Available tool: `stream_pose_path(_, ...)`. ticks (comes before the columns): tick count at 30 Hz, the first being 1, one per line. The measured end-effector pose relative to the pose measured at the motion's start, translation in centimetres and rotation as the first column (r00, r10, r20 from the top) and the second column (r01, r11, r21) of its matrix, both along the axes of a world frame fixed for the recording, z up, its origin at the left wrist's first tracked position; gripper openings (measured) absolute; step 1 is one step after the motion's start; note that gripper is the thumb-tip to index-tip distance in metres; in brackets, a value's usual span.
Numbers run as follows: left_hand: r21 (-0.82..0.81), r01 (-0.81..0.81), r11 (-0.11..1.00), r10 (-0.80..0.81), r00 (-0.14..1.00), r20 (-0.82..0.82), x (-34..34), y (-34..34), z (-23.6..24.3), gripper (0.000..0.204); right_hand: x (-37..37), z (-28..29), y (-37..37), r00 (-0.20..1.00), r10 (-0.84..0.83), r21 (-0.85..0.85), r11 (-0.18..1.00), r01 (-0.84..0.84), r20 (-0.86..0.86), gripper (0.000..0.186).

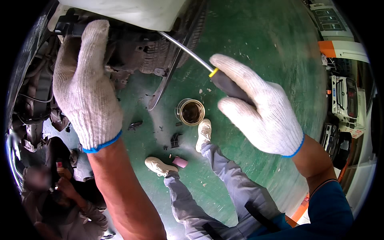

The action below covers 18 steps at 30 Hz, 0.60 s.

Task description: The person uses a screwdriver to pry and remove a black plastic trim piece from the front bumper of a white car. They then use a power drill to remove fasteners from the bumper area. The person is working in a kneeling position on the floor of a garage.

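Observation:
My left hand (89, 86), in a white knit glove with a blue cuff, is at the vehicle's open front. Its thumb lies over a black plastic part (68, 26) and the fingers go behind it, closed around it as far as they show. In the same kind of glove, my right hand (262, 108) grips the dark handle of a screwdriver (188, 51) with a yellow collar. The long metal shaft slants up and left, its tip at the lower edge of a white body panel (132, 10). Whether the tip goes behind that edge is hidden.
A tyre (154, 58) and a hanging dark trim strip (162, 90) are below the panel. On the green floor (248, 188) stand a metal can (191, 112), a pink object (180, 161) and black fragments (175, 140). Another person (60, 192) crouches lower left. A white truck (345, 98) stands right.

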<state>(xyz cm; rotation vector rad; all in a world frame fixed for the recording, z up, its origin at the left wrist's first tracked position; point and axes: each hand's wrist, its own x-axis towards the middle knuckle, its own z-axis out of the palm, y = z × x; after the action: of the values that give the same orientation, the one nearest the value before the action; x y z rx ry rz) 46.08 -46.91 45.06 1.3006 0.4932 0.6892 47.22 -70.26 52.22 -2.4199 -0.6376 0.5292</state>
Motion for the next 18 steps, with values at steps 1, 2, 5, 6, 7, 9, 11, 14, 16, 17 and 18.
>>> stream_pose_path(1, 0.007, -0.015, 1.0, 0.015, 1.0, 0.015, -0.1, -0.1, -0.1, 0.031, -0.1, -0.3, 0.4, 1.0, -0.003, -0.002, 1.0, 0.003, 0.009, 0.058)
stream_pose_path(2, 0.017, 0.009, 1.0, -0.009, 1.0, 0.006, -0.2, 0.0, -0.2, 0.036, -0.1, -0.6, 0.8, 1.0, -0.008, -0.007, 1.0, 0.008, 0.018, 0.057)
stream_pose_path(5, 0.036, 0.047, 0.998, -0.047, 0.999, -0.002, -0.4, 0.7, -0.6, 0.049, 0.2, -1.1, 1.3, 1.0, -0.009, 0.024, 1.0, 0.009, 0.007, 0.056)
stream_pose_path(6, 0.039, 0.04, 0.998, -0.04, 0.999, 0.008, -0.3, 0.7, -0.6, 0.049, 0.3, -1.2, 1.5, 1.0, -0.004, 0.034, 0.999, 0.003, 0.007, 0.056)
stream_pose_path(7, 0.03, 0.036, 0.999, -0.037, 0.999, 0.022, -0.2, 0.6, -0.8, 0.049, 0.5, -1.3, 1.2, 1.0, 0.001, 0.031, 1.0, -0.002, 0.004, 0.056)
stream_pose_path(9, 0.085, 0.031, 0.996, -0.03, 0.999, -0.01, 0.0, 0.6, -1.1, 0.05, 1.0, -1.3, 1.0, 1.0, 0.008, 0.016, 1.0, -0.008, 0.003, 0.056)
stream_pose_path(11, 0.105, 0.028, 0.994, -0.028, 1.0, -0.006, -0.1, 0.8, -1.0, 0.05, 1.4, -0.7, 1.4, 1.0, 0.011, 0.007, 1.0, -0.011, -0.012, 0.055)
stream_pose_path(14, 0.086, 0.042, 0.995, -0.044, 0.999, 0.024, 0.0, 0.8, -0.9, 0.05, 1.1, -0.1, 2.0, 0.999, -0.022, -0.006, 1.0, 0.022, -0.049, 0.055)
stream_pose_path(16, 0.106, 0.025, 0.994, -0.024, 1.0, -0.009, 0.1, 0.8, -0.8, 0.05, 0.7, -0.7, 1.8, 1.0, -0.005, 0.015, 1.0, 0.005, 0.013, 0.054)
stream_pose_path(17, 0.121, 0.014, 0.993, -0.017, 0.999, 0.029, 0.2, 0.9, -1.0, 0.049, 0.6, -0.8, 1.8, 1.0, -0.004, 0.022, 1.0, 0.004, 0.019, 0.054)
stream_pose_path(18, 0.135, 0.002, 0.991, -0.011, 0.998, 0.067, 0.5, 1.0, -1.4, 0.048, 0.6, -0.7, 1.8, 1.0, -0.002, 0.029, 1.0, 0.002, 0.027, 0.054)
